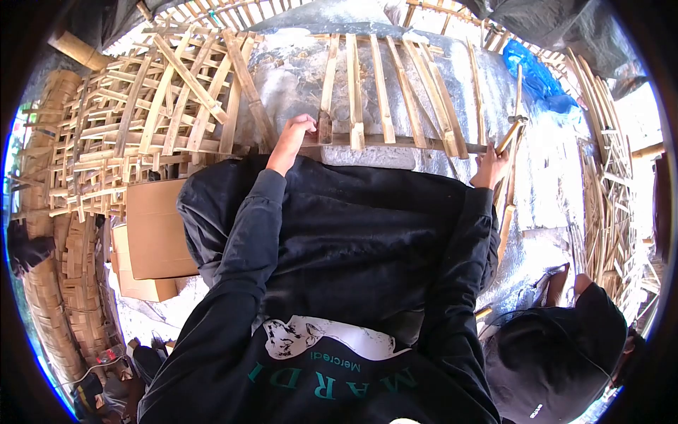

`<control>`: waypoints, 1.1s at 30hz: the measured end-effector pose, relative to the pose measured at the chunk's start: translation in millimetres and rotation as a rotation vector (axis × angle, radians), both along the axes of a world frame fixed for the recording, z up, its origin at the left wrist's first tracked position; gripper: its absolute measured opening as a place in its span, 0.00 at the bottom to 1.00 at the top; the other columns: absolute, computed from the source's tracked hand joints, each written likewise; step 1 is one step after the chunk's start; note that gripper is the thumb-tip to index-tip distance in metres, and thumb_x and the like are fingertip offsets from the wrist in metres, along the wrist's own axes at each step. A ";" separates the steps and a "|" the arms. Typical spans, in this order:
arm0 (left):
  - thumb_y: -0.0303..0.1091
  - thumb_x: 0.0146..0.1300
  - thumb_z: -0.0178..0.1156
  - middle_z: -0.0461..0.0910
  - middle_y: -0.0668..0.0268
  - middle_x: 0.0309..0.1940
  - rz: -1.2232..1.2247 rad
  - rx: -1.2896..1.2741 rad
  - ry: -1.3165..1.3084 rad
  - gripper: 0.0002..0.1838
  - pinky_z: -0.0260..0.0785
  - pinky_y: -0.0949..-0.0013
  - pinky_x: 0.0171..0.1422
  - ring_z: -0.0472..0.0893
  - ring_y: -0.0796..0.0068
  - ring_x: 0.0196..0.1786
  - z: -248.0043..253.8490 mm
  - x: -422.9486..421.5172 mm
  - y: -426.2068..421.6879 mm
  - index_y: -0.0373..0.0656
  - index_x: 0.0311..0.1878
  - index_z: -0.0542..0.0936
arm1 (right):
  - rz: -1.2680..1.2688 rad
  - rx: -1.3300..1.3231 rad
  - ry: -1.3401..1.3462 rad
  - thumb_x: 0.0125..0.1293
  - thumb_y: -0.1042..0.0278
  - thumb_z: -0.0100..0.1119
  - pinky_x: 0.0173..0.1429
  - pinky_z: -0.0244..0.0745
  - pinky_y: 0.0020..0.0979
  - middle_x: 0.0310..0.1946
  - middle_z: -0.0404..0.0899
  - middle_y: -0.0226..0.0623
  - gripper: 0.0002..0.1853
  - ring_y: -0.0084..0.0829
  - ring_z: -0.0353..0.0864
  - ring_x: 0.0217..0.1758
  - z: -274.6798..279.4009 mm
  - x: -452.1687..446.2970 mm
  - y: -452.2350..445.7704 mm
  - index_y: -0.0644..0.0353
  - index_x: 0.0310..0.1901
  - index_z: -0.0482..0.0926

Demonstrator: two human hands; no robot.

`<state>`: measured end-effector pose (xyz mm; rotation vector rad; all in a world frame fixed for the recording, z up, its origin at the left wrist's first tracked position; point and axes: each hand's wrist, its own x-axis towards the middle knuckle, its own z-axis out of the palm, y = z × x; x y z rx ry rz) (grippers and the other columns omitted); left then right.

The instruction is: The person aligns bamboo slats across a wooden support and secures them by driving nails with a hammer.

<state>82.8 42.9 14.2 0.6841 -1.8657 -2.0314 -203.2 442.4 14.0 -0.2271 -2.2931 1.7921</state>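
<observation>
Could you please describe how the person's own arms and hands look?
Both arms are in long, black sleeves with plain cuffs at the wrists. The left hand and right hand are bare, without gloves. The sleeves belong to a black top with green lettering across the chest.

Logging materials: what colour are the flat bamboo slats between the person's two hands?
The flat bamboo slats are pale straw-yellow, best seen in the head view.

Slats (354,92) are pale tan, lattice (134,106) criss-cross tan. Carton (161,233) is brown, plastic sheet (531,73) bright blue. Sweatshirt (332,410) is black, lettering (321,386) green.
</observation>
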 end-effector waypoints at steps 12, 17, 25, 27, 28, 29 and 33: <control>0.29 0.60 0.62 0.77 0.73 0.32 0.011 -0.022 -0.048 0.04 0.61 0.74 0.54 0.73 0.81 0.44 7.5 0.4 2.7 0.40 0.33 0.79 | -0.040 -0.004 0.089 0.71 0.68 0.65 0.28 0.86 0.29 0.35 0.81 0.43 0.14 0.29 0.83 0.30 -4.0 0.9 2.7 0.73 0.46 0.76; 0.30 0.61 0.63 0.78 0.73 0.32 -0.011 -0.083 -0.083 0.05 0.61 0.74 0.54 0.74 0.81 0.44 2.7 -1.0 -1.2 0.39 0.33 0.81 | -0.047 0.003 0.082 0.70 0.71 0.64 0.29 0.89 0.30 0.37 0.83 0.48 0.14 0.31 0.86 0.31 -5.2 1.9 3.4 0.77 0.48 0.78; 0.32 0.61 0.66 0.81 0.72 0.31 -0.081 -0.264 -0.131 0.07 0.66 0.70 0.52 0.77 0.79 0.43 10.9 -0.4 -5.2 0.37 0.36 0.85 | 0.034 -0.159 0.097 0.71 0.73 0.63 0.32 0.90 0.31 0.37 0.82 0.49 0.15 0.35 0.86 0.32 -8.0 3.6 4.3 0.75 0.50 0.72; 0.32 0.61 0.66 0.82 0.72 0.32 -0.096 -0.284 -0.138 0.08 0.67 0.70 0.52 0.77 0.79 0.43 8.3 -0.8 -11.0 0.37 0.37 0.85 | 0.054 -0.187 0.087 0.70 0.73 0.62 0.32 0.91 0.32 0.37 0.82 0.49 0.15 0.36 0.87 0.32 -8.6 4.4 5.5 0.75 0.50 0.71; 0.32 0.62 0.65 0.82 0.73 0.34 -0.122 -0.287 -0.146 0.08 0.66 0.71 0.56 0.77 0.80 0.46 5.8 -1.4 -15.4 0.37 0.37 0.84 | 0.072 -0.220 0.076 0.70 0.74 0.62 0.32 0.91 0.32 0.37 0.82 0.49 0.15 0.36 0.87 0.32 -8.9 4.7 5.8 0.75 0.50 0.71; 0.33 0.63 0.64 0.83 0.73 0.36 -0.148 -0.292 -0.154 0.07 0.65 0.72 0.60 0.78 0.80 0.49 2.7 -1.8 -18.3 0.38 0.37 0.83 | 0.073 -0.219 0.076 0.70 0.74 0.62 0.32 0.91 0.32 0.37 0.82 0.49 0.15 0.36 0.87 0.32 -9.1 4.8 6.2 0.75 0.50 0.71; 0.32 0.63 0.64 0.84 0.73 0.36 -0.118 -0.277 -0.163 0.07 0.65 0.72 0.60 0.79 0.80 0.49 10.1 0.0 -13.3 0.37 0.37 0.84 | 0.087 -0.214 0.066 0.70 0.74 0.62 0.32 0.91 0.33 0.37 0.82 0.50 0.15 0.37 0.87 0.31 -6.6 6.7 5.5 0.75 0.51 0.71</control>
